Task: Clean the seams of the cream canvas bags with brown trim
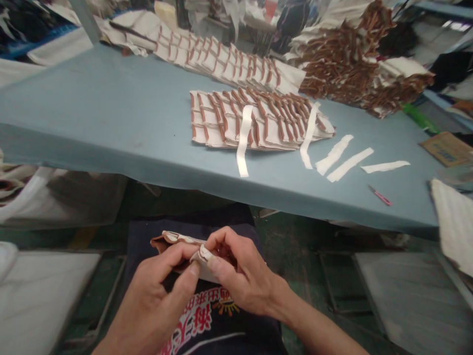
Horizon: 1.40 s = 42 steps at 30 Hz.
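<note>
Both hands work over my lap, below the table's front edge. My left hand [155, 301] and my right hand [236, 276] pinch the same small folded piece of white fabric with brown edging [173, 239]. The fingers of both hands are closed on it, thumbs meeting at its right end. On the blue table [111, 113] above lies a fanned row of similar white pieces with brown strips [258, 121], with two white strips [244, 140] laid across it.
More white strips [347, 160] lie at the right of the table, beside a small pink tool [380, 196]. A second row of pieces [225, 61] and a tall heap [351, 59] stand at the back. White fabric stacks lie low on both sides.
</note>
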Tool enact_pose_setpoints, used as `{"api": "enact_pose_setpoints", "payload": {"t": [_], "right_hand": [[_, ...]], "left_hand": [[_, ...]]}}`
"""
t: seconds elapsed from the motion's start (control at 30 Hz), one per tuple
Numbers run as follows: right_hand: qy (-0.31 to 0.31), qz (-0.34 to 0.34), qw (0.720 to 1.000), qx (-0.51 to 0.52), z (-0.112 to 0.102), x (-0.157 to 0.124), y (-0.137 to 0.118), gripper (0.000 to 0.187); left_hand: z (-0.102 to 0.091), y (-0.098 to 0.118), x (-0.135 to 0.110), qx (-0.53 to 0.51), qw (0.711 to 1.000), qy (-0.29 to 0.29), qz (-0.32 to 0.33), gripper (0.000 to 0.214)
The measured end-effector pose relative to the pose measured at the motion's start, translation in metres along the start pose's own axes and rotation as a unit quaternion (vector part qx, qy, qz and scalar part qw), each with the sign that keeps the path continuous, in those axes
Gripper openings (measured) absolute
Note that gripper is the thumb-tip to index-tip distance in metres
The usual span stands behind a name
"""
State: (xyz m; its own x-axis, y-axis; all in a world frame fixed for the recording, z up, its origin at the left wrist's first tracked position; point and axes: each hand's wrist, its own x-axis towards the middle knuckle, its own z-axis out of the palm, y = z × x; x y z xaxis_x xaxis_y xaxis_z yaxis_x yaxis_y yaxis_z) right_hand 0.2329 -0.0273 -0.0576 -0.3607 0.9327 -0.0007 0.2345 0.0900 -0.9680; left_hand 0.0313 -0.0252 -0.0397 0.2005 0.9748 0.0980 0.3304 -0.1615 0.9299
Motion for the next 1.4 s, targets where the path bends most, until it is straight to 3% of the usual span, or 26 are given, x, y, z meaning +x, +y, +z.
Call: {"api": "enact_pose_setpoints", "payload": {"t": [0.17,0.3,0.43,0.7,1.1,1.27,1.4], "right_hand": [[-0.071,0.107,0.990,0.059,-0.006,0.009,-0.003,0.024],[-0.111,0.118,0.984,0.071,-0.016,0.017,-0.007,0.031],[-0.128,0.131,0.979,0.089,-0.019,0.018,-0.007,0.040],[-0.092,0.066,0.992,0.048,-0.017,0.017,-0.006,0.028],[-0.017,-0.012,0.995,-0.102,-0.022,0.013,-0.011,0.017],[0.030,-0.026,0.984,-0.175,-0.014,0.011,-0.008,0.022],[0.035,0.007,0.985,-0.169,-0.010,0.004,-0.006,0.029]], "left_hand": [[-0.006,-0.002,-0.006,-0.009,0.997,-0.034,-0.076,0.025],[-0.012,-0.009,-0.009,-0.014,0.986,-0.091,-0.135,0.029],[-0.013,-0.013,-0.008,-0.026,0.986,-0.090,-0.142,0.028],[-0.001,-0.006,0.001,-0.012,0.990,-0.031,-0.134,0.027],[0.017,0.010,0.006,0.031,0.998,0.036,-0.044,0.017],[0.020,0.006,0.003,-0.004,0.996,0.045,-0.077,0.018],[0.014,-0.007,-0.004,-0.053,0.989,-0.003,-0.137,0.022]]}}
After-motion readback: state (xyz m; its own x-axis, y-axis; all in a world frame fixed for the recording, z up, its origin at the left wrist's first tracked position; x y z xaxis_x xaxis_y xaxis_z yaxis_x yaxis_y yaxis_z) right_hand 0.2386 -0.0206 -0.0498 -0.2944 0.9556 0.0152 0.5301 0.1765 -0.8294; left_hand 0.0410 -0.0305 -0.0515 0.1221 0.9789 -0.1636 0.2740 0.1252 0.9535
